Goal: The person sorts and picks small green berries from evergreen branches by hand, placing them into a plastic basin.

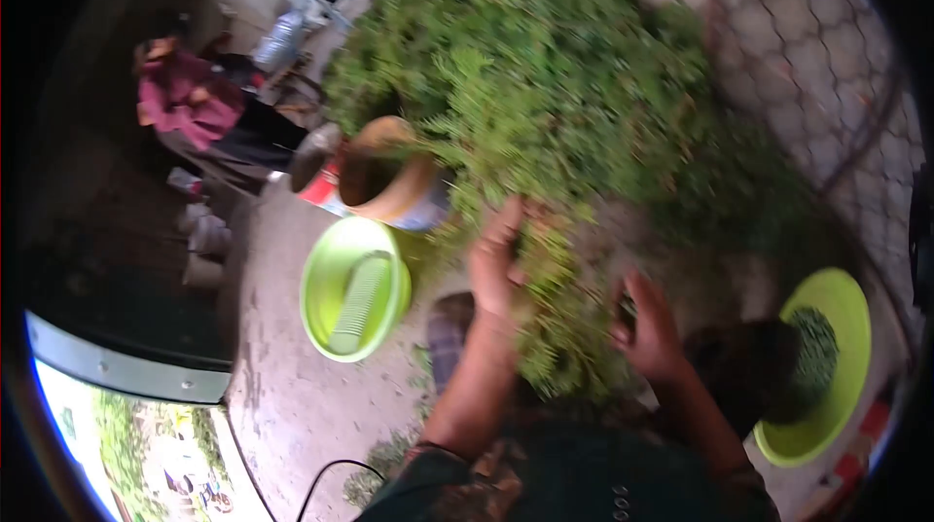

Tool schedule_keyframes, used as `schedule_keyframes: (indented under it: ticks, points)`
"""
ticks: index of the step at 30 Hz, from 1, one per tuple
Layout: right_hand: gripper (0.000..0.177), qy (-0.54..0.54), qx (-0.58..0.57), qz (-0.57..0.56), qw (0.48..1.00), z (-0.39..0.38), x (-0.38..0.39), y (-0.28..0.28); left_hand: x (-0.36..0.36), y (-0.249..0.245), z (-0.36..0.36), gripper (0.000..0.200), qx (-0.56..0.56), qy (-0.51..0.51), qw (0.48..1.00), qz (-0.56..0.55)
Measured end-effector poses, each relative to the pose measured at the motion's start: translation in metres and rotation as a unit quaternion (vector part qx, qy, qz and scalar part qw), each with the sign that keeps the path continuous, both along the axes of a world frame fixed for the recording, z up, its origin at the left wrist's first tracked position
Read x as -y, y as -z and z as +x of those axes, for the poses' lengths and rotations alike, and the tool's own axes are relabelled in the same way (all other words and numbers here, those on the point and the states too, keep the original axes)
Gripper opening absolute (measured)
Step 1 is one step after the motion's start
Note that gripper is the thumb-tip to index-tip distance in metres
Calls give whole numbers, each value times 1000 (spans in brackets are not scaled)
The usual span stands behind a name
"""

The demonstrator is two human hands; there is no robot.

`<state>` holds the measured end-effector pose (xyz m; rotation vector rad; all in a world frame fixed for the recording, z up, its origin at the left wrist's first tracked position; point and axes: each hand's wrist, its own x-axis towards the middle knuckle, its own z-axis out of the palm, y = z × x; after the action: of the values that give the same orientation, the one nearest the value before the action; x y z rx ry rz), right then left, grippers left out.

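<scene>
While the heap of green plants point(584, 65) spreads ahead of you, a lime basin point(854, 318) of small green pieces point(815, 352) stands to your right and a smaller basin point(326, 288) holding a ridged board point(360, 303) to your left. Leafy sprigs point(566, 327) lie close before you, your left hand point(496, 254) touching their far end and your right hand point(650, 327) curled beside them; I cannot tell whether either is clamped.

The bare left hand point(494, 254) is blurred, its fingertips partly hidden among feathery green leafy stems point(550, 254). Whether the blurred bare right hand point(650, 327) pinches anything cannot be told. Right of it, small green pieces point(815, 352) in a round lime-green plastic basin point(854, 327) are too tiny to identify; a dark shape point(744, 371) hides the basin's side nearest that hand.
</scene>
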<state>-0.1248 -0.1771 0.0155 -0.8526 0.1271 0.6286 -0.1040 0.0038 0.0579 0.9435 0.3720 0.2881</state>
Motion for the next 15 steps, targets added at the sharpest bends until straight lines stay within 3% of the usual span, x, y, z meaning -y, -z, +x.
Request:
schedule_keyframes:
  ticks: [1, 3, 4, 7, 9, 10, 12, 14, 15]
  points:
    - [39, -22, -5, 46, 999, 3, 7, 16, 3, -10, -5, 21, 123, 110, 986, 5]
    - [36, -18, 36, 66, 997, 4, 10, 22, -12, -3, 8, 23, 203, 231, 910, -278]
    - [30, -27, -24, 59, 998, 6, 14, 14, -1, -17, 3, 25, 157, 168, 909, -347]
    - [21, -34, -28, 76, 996, 6, 17, -2, 2, -17, 0, 26, 160, 198, 906, -338]
    - [15, 8, 145, -32, 989, 4, 16, -22, 5, -16, 0, 27, 157, 176, 921, -310]
    - [15, 11, 142, -34, 989, 4, 14, -30, 6, -17, 1, 29, 166, 189, 909, -332]
    - [19, 62, 353, -178, 917, 4, 7, -39, 8, -14, 2, 30, 193, 192, 932, -241]
    - [22, 82, 450, -242, 856, 7, -1, -36, 14, -19, -1, 30, 157, 169, 950, -211]
    - [21, 36, 442, -283, 851, 7, 0, -42, 17, -22, -3, 31, 124, 145, 965, -179]
